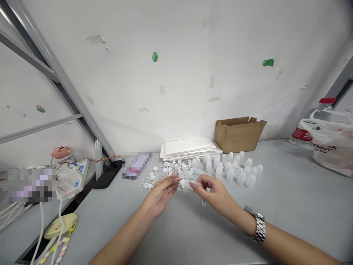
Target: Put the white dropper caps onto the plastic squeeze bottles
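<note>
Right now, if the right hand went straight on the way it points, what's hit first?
Likely the left hand: the small white bottle in the right hand's grip points toward it. Any remaining gap is unclear from this view.

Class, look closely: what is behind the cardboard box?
Behind the cardboard box rises the white wall. The box hides the wall's lower part and any gray tabletop there.

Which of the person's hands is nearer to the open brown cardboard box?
Right. The right hand is in front of the brown cardboard box, slightly to its left; the left hand is farther left.
</note>
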Demonstrator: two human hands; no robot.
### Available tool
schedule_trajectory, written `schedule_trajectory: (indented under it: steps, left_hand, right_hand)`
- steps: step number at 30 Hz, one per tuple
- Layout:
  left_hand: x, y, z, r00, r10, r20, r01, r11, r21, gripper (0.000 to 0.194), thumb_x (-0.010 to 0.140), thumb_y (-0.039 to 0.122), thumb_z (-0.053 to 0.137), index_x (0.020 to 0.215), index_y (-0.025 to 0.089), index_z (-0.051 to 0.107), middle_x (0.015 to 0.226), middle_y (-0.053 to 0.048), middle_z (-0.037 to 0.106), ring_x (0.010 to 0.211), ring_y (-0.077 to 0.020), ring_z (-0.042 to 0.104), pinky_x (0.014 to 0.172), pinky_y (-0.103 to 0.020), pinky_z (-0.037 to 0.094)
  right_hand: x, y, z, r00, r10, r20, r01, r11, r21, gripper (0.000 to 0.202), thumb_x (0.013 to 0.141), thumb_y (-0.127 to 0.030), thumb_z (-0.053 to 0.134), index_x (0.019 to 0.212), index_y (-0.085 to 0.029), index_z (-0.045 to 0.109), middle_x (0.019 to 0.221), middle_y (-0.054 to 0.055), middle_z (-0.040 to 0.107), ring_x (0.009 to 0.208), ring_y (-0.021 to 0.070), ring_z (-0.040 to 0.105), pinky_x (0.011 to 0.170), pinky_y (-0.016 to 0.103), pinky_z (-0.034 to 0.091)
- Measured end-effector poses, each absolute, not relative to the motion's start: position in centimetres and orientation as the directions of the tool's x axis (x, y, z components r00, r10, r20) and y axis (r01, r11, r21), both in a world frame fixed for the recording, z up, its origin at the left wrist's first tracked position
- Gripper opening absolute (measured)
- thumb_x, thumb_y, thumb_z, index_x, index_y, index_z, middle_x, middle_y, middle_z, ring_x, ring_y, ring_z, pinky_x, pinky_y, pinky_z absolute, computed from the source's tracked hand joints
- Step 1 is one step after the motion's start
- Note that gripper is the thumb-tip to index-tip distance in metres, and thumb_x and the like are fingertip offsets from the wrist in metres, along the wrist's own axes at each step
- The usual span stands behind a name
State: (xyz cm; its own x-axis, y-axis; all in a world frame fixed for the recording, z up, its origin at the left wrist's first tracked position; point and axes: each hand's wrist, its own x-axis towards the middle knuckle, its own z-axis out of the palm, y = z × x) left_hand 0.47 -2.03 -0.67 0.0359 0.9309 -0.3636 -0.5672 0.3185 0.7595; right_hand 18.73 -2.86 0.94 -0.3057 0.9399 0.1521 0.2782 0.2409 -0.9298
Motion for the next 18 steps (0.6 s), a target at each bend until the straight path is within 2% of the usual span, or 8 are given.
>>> schedule_trajectory:
  steps: [8,13,18]
  left_hand:
    - [0.80,-2.24,-0.52,0.000,0.927,-0.375,-0.551,0.314,0.774,0.013,0.066,0.024,0.072,0.064,0.014,0.064,0.067,-0.002,0.069,0.064,-0.0090,0.063,0.072,-0.021,0.048]
    - [0.63,-2.26,-0.47,-0.035,0.948,-0.316,-0.453,0.267,0.851,0.022,0.058,0.030,0.076,0.065,0.013,0.065,0.066,-0.003,0.068,0.065,-0.0095,0.061,0.075,-0.022,0.045]
    - [0.54,-2.12,-0.59,-0.059,0.971,-0.230,-0.388,0.190,0.902,0.022,0.057,0.031,0.076,0.059,0.013,0.064,0.059,-0.001,0.062,0.067,-0.0100,0.058,0.077,-0.023,0.043]
  right_hand:
    - [18.48,-3.34,1.10,-0.298,0.940,0.168,0.309,0.262,-0.914,0.034,0.079,-0.045,0.049,0.059,-0.019,0.043,0.052,-0.005,0.039,0.051,0.0106,0.039,0.049,0.024,0.032]
    - [18.43,-3.33,1.06,-0.294,0.938,0.183,0.324,0.278,-0.904,0.034,0.079,-0.047,0.048,0.059,-0.019,0.045,0.050,-0.004,0.040,0.049,0.0106,0.040,0.048,0.024,0.032]
    - [18.42,-3.34,1.08,-0.277,0.942,0.187,0.336,0.278,-0.900,0.035,0.079,-0.049,0.048,0.060,-0.019,0.046,0.050,-0.004,0.041,0.049,0.0107,0.041,0.048,0.024,0.033]
